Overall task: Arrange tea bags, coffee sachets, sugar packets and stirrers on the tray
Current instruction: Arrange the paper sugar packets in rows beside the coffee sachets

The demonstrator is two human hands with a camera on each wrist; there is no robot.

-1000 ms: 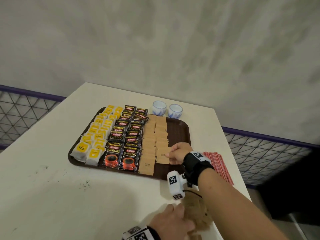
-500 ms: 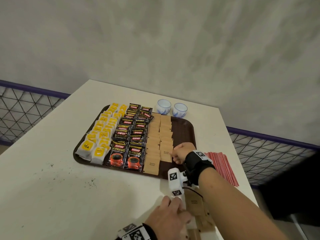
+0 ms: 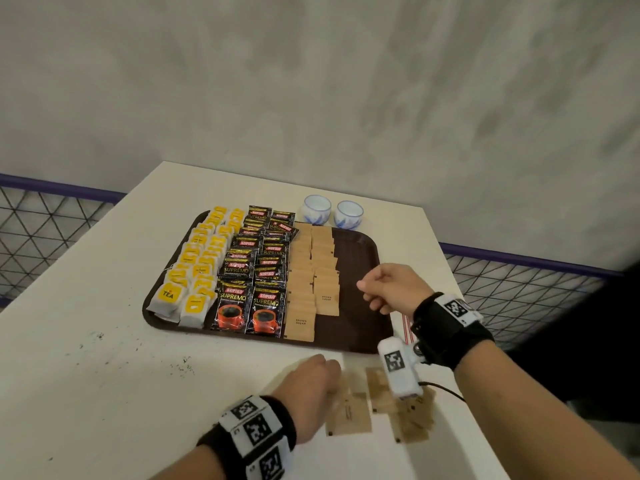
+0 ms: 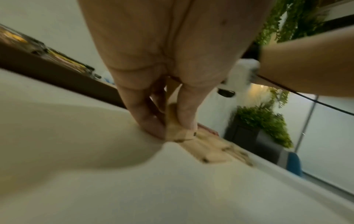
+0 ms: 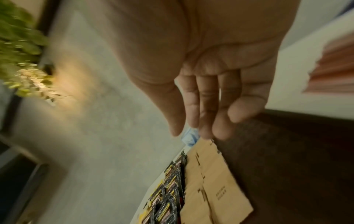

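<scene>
On the left part of the brown tray (image 3: 360, 251), two rows of yellow-tagged tea bags (image 3: 194, 271) run front to back. Just to their right lie two rows of black Kopiko Supremo coffee sachets (image 3: 256, 271), and next to those two overlapping rows of brown sugar packets (image 3: 313, 271). The right strip of the tray is bare. The tray sits on a white counter (image 3: 86, 358), with two small blue-and-white cups (image 3: 332, 211) just behind its far edge.

Near the front edge of the counter, the left hand (image 3: 308, 389) reaches down onto a loose pile of brown sugar packets (image 3: 381, 407). The left wrist view shows its thumb and fingers (image 4: 186, 109) pinching one brown sugar packet (image 4: 177, 131) that stands on edge, its lower corner touching the pile.

Further right, the right hand (image 3: 389, 287) hangs above the bare strip of the tray, just beside the nearest packet of the right sugar row. Its fingers (image 5: 206, 106) are loosely extended and hold nothing; they touch neither tray nor packets.

At the right edge of the counter, partly hidden behind the right wrist, lies a bundle of red-and-white stirrers (image 3: 406, 327), off the tray.
</scene>
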